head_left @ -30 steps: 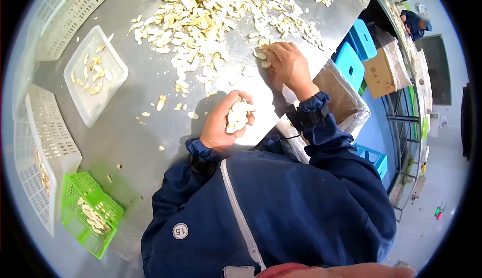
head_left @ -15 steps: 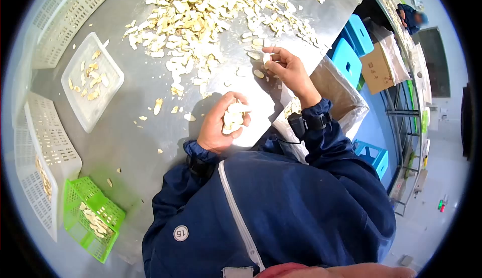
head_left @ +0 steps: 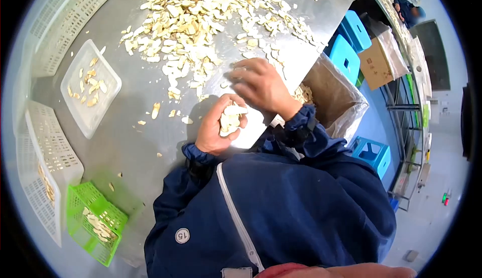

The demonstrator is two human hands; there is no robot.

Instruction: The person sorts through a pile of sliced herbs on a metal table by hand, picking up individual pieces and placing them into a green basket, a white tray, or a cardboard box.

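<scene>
My left hand (head_left: 216, 127) is wrapped round a small stack of pale dried slices (head_left: 230, 120) near the table's front edge. Just above and to its right, my right hand (head_left: 263, 84) hovers low over the metal table, its fingers bent and partly smeared by motion; whether anything lies between them is hidden. Beyond both hands spreads a large pile of the same slices (head_left: 191, 12), with loose ones scattered at its edges.
On the left are a white tray (head_left: 103, 109) with some slices, white perforated baskets (head_left: 63, 142) and a green basket (head_left: 75, 212). A lined bin (head_left: 336, 94), blue stools (head_left: 345, 59) and a cardboard box (head_left: 376, 64) stand right. Another person (head_left: 407, 12) is far off.
My right hand has moved left and slightly down from the scattered slices, closer to my left hand. The bin's contents show more. My left hand still holds its stack.
</scene>
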